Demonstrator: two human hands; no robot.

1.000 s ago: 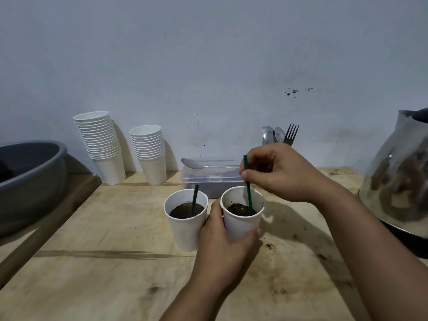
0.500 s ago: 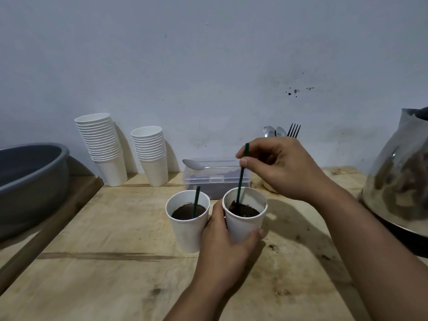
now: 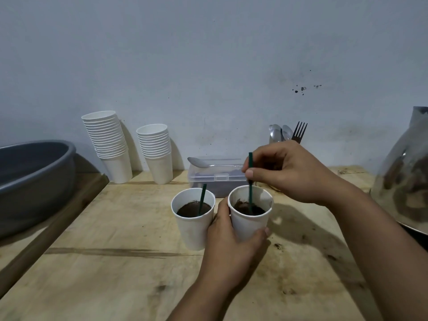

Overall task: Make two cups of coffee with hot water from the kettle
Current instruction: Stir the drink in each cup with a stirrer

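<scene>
Two white paper cups with dark coffee stand side by side on the wooden table. My left hand wraps around the right cup from the front. My right hand pinches a green stirrer that stands upright in that cup's coffee. The left cup holds a second green stirrer leaning against its rim, untouched. The shiny kettle sits at the right edge, partly cut off.
Two stacks of white paper cups lean at the wall. A clear plastic box with a metal spoon on its lid stands behind the cups. Cutlery stands upright behind my right hand. A grey basin sits left.
My right hand has moved the stirrer around inside the right cup, from tilted to upright. My left hand and both cups have stayed in place.
</scene>
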